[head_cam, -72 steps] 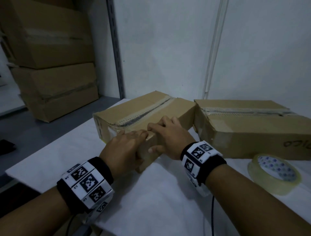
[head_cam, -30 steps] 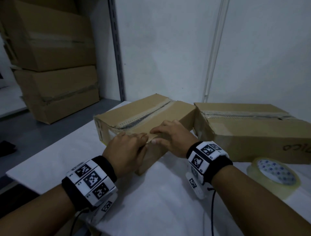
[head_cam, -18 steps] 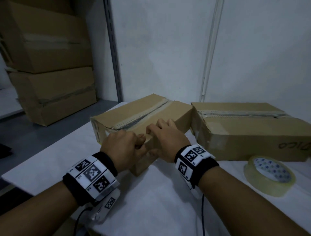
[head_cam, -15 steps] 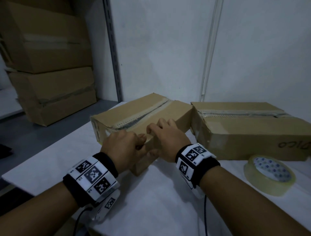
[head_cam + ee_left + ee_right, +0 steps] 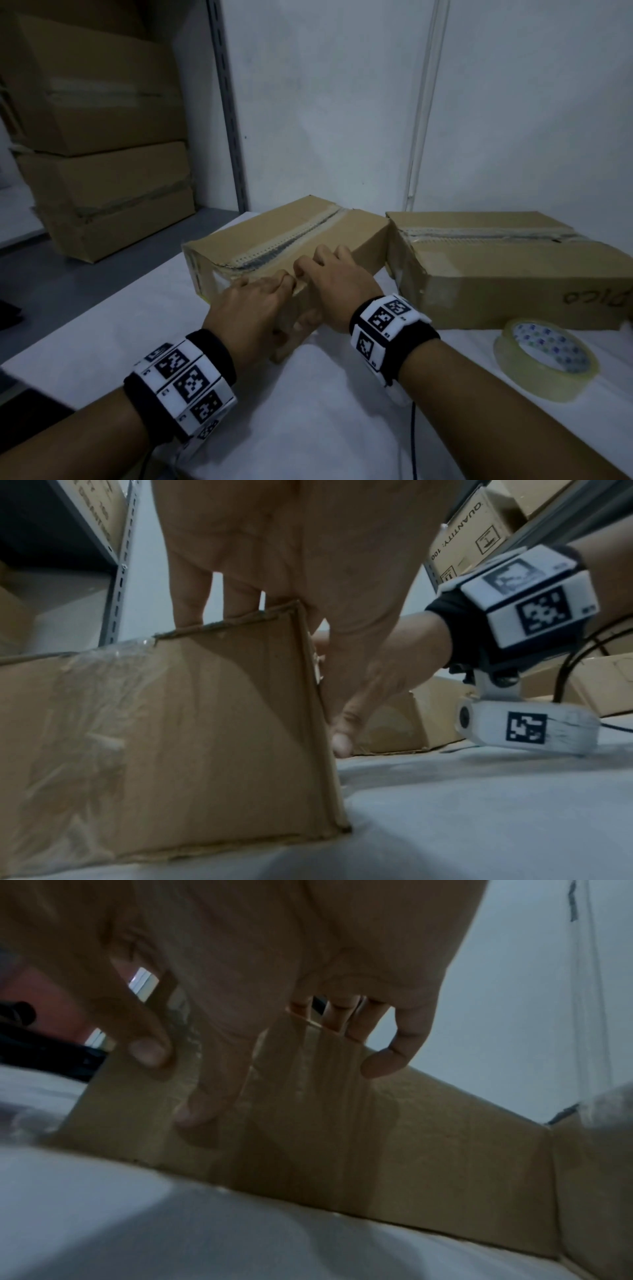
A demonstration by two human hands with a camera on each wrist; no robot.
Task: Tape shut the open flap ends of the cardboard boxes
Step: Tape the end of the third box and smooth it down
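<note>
A brown cardboard box (image 5: 274,233) lies slanted on the white table (image 5: 308,428), its top seam taped. My left hand (image 5: 253,305) and right hand (image 5: 339,284) both grip its near corner, fingers curled over the top edge and thumbs down on the side faces. In the left wrist view the left hand (image 5: 291,547) hooks over the box (image 5: 171,737), whose end face carries wrinkled clear tape (image 5: 85,696). The right wrist view has the right hand (image 5: 274,947) over the box (image 5: 428,1137), a tape strip (image 5: 308,1091) running down the side. A second taped box (image 5: 513,274) stands to the right.
A roll of clear tape (image 5: 544,359) lies flat on the table at the right, near the second box. Stacked cardboard boxes (image 5: 102,154) stand on the floor at the far left beside a metal shelf upright (image 5: 226,102). A white wall is close behind.
Both hands have stayed on the box's near corner, with only small shifts of the fingers. The box and tape roll have not moved.
</note>
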